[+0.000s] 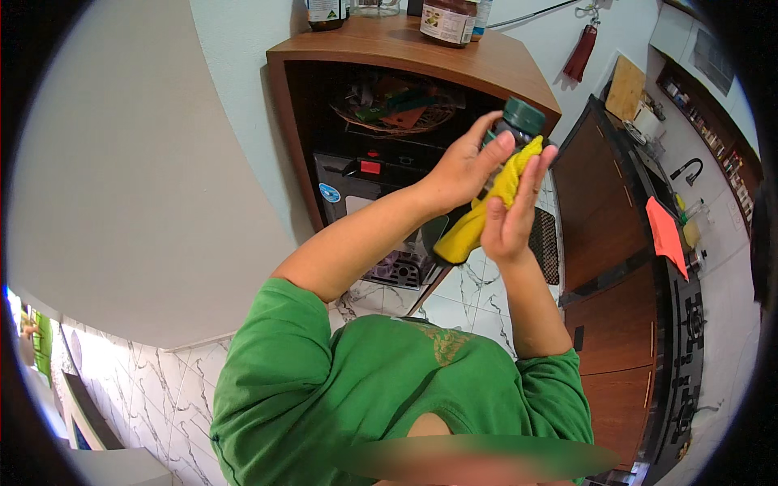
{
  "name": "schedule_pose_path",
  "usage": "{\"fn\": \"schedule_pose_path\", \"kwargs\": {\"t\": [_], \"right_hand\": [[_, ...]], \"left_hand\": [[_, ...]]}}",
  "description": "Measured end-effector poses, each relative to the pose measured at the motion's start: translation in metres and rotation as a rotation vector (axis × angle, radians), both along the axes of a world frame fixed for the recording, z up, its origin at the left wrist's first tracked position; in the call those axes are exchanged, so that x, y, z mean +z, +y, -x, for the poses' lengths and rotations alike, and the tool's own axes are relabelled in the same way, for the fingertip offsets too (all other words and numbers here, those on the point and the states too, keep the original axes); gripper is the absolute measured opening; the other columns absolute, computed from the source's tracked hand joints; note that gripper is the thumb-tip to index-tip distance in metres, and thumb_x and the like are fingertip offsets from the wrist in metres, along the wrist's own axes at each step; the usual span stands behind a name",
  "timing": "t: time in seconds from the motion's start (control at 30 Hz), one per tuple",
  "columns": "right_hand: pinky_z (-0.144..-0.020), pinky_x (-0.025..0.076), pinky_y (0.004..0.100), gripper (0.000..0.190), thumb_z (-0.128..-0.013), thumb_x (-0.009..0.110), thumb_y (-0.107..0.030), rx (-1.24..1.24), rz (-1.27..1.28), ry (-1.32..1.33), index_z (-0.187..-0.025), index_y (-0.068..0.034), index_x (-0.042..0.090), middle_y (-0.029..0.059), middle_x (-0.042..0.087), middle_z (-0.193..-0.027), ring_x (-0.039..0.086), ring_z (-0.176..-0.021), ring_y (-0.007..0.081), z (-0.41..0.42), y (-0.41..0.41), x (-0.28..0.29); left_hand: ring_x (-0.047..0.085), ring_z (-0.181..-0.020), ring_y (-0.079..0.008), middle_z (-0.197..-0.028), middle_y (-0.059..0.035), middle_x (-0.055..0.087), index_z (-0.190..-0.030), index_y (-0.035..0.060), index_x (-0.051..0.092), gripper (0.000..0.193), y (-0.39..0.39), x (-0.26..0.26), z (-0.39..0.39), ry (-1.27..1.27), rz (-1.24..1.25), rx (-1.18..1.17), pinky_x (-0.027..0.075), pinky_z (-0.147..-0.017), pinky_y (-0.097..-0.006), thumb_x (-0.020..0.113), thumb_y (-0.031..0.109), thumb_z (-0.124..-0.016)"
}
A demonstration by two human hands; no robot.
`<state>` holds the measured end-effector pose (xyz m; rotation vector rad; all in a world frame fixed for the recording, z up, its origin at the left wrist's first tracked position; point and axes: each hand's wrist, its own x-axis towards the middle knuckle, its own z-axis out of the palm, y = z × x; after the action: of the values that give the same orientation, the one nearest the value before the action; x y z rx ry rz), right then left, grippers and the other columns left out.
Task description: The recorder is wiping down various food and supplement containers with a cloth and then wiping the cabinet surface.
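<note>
My left hand (465, 167) is wrapped round a dark jar with a green screw lid (524, 116), held tilted in front of the wooden cabinet. A yellow cloth (507, 182) lies along the near side of the jar, and its loose end hangs down to the left. Against the cloth rests my right hand (516, 209), its fingers long and nearly straight, with the thumb on the cloth's lower part. The jar's body is mostly hidden by my hands and the cloth.
Jars, including a labelled one (448, 23), stand on the wooden cabinet (364, 41). Inside are a wicker basket (395, 124) and a black appliance (334, 173). At right, a kitchen counter bears a sink, an orange cloth (665, 234) and a gas hob (693, 328). A white surface fills the left.
</note>
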<state>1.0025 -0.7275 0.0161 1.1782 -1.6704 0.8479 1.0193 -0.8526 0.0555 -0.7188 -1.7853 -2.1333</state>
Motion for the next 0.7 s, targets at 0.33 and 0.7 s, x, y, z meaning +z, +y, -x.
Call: {"fn": "schedule_pose_path", "kwargs": {"t": [0.33,0.7], "right_hand": [[-0.107,0.005,0.0434,0.067,-0.091,0.035,-0.032,0.059,-0.002,0.05,-0.135,0.01,0.006,0.0275,0.001,-0.142,0.002,-0.133,0.0394,-0.023,0.001,-0.027],[-0.1,0.027,0.0326,0.069,-0.092,0.036,-0.039,0.489,0.589,-0.754,-0.138,0.004,0.008,0.0145,0.026,-0.139,0.037,-0.119,0.0213,-0.065,0.02,-0.01]], "left_hand": [[0.045,-0.105,-0.0178,-0.113,-0.0126,0.048,-0.126,0.0002,0.035,0.058,0.007,-0.026,-0.024,0.101,-0.111,0.118,0.034,-0.091,-0.0292,0.052,0.038,-0.086],[0.043,-0.11,-0.0297,-0.114,-0.0201,0.043,-0.129,0.0005,0.032,0.062,0.042,-0.105,-0.065,0.156,0.063,0.177,0.03,-0.097,-0.0356,0.053,0.037,-0.084]]}}
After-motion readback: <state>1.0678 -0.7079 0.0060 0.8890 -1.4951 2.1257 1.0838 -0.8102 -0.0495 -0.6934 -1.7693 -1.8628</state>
